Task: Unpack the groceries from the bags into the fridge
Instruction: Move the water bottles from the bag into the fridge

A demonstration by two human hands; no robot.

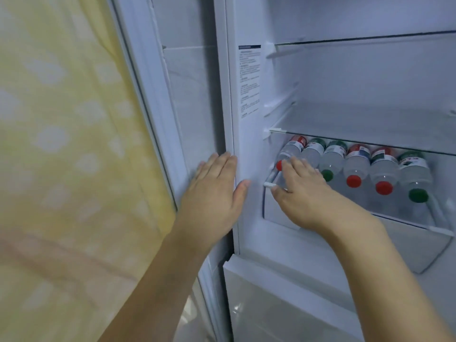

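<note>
The fridge stands open in front of me. Several clear water bottles with red or green caps lie side by side on its lowest glass shelf, caps toward me. My right hand reaches in over the shelf's left front corner with straight fingers, touching the leftmost red-capped bottle. My left hand lies flat with straight fingers against the fridge's left front edge, thumb spread out. Neither hand holds anything.
The open fridge door hangs on the left with a clear door bin. Two upper glass shelves are bare. A clear drawer sits under the bottles. A yellow patterned curtain fills the left side.
</note>
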